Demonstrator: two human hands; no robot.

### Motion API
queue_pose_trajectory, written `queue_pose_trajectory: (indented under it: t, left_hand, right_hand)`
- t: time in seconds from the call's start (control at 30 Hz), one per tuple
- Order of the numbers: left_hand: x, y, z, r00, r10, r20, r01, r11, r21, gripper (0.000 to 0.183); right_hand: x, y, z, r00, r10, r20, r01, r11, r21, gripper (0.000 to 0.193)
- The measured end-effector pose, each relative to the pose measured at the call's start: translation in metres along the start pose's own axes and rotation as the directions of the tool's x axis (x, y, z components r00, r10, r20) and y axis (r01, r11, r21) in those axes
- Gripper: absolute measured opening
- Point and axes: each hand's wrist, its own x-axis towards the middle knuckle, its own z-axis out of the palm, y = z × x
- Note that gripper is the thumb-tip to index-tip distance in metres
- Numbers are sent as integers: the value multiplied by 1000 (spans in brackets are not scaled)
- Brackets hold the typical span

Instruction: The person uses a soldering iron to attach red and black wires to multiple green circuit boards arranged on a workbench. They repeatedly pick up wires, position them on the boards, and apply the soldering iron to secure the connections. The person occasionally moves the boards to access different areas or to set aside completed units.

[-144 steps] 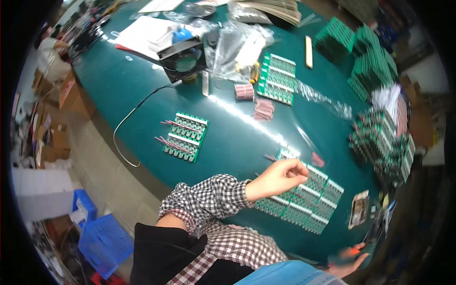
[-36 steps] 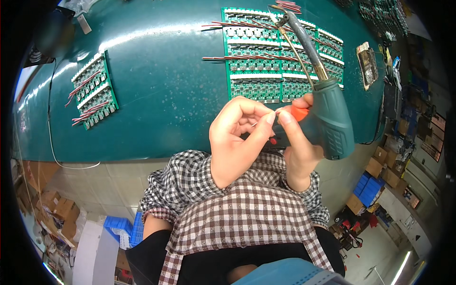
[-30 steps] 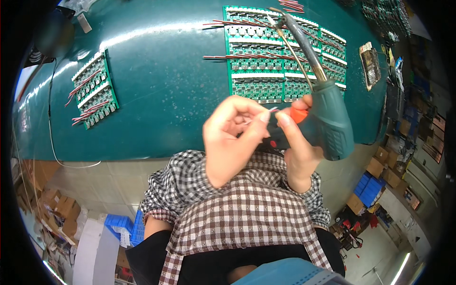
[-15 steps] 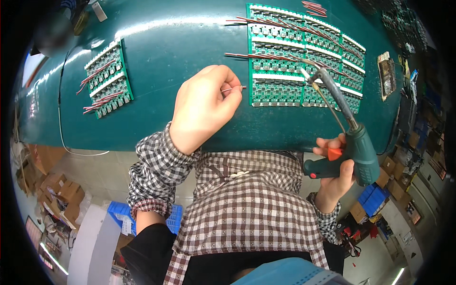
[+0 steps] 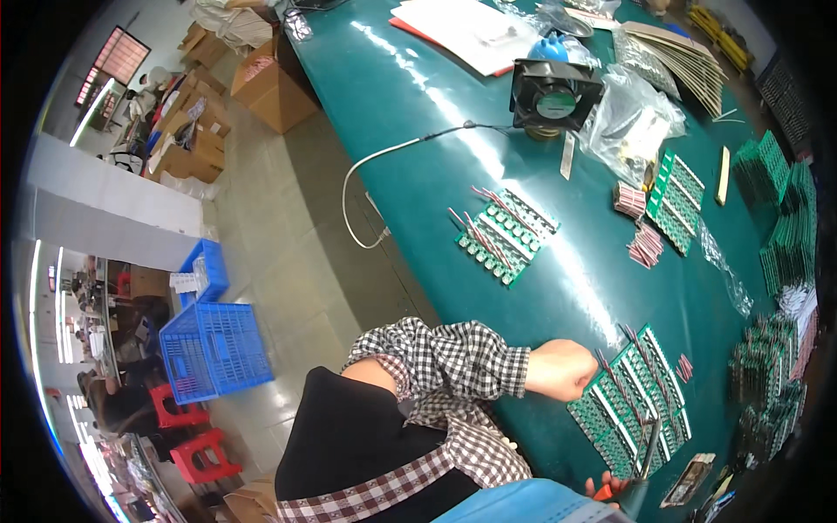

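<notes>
My left hand [image 5: 562, 368] is closed in a pinch beside the left edge of a large panel of green circuit boards [image 5: 602, 414]. The thin red wire held in the fingertips half a second ago is too small to make out now. At the lower edge, my right hand [image 5: 602, 490] grips a dark green soldering gun [image 5: 634, 499] with an orange trigger. Its metal tip [image 5: 649, 440] reaches over the panel. Red and black wires [image 5: 647, 357] lie across the panel in rows. A smaller board panel [image 5: 506, 240] with similar wires sits farther off.
Behind stand a black fan [image 5: 556, 98], plastic bags [image 5: 632, 122] and a bundle of wires [image 5: 645, 247]. Stacked boards [image 5: 767, 375] line the right side. A pale cable [image 5: 349, 192] hangs over the table's left edge. Blue crates [image 5: 218, 349] and red stools [image 5: 200, 453] stand on the floor.
The view has swung, bringing the fan, stacked boards and floor at left into sight. My left hand remains beside the panel, and my right hand still holds the soldering gun.
</notes>
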Motion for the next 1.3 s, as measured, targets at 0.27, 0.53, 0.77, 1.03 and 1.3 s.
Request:
queue_pose_trajectory:
  t: [0.27, 0.53, 0.77, 1.03, 1.3]
  left_hand:
    - [18, 0, -12, 994, -69, 81, 76, 993, -87, 13]
    - [24, 12, -16, 932, -183, 313, 260, 938, -227, 9]
    - [22, 11, -6, 977, -82, 198, 77, 997, 32, 8]
    - [20, 12, -1, 971, -153, 185, 170, 982, -78, 6]
    - [18, 14, 1, 981, -121, 155, 132, 989, -62, 4]
  right_hand:
    - [-23, -18, 13, 993, -100, 67, 102, 995, -21, 59]
    - [-48, -17, 20, 997, 8, -78, 1, 994, 107, 61]
    - [-58, -17, 32, 993, 99, -58, -95, 993, 73, 58]
    - [-62, -15, 32, 989, 148, -9, -147, 987, 69, 53]
    - [-64, -16, 34, 979, 200, 38, -202, 978, 57, 49]
